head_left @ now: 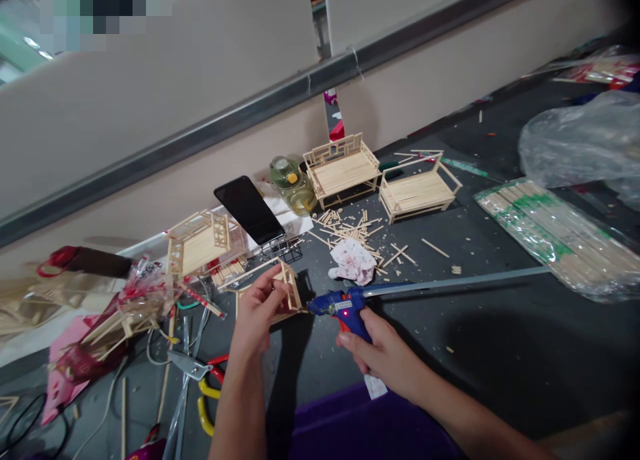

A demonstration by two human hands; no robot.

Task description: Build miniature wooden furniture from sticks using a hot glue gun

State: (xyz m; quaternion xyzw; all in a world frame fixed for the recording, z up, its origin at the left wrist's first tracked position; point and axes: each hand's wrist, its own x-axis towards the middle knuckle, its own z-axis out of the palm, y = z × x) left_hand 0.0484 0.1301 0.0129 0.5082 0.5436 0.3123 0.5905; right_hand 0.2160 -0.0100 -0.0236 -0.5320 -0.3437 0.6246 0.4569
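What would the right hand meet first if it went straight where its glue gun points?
Probably the small wooden frame at the left hand: the glue gun points toward its side. Depth between them is unclear.

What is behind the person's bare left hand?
Part of a small, pale, furniture-shaped wooden-stick frame shows behind the bare left hand, including its right end in the picture. The hand covers another part, so what lies there can't be seen.

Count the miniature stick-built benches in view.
4: the rear bench beside the green bottle, the right bench, the left bench near the phone, and the front bench at the left hand. Clutter at far left may hide more.
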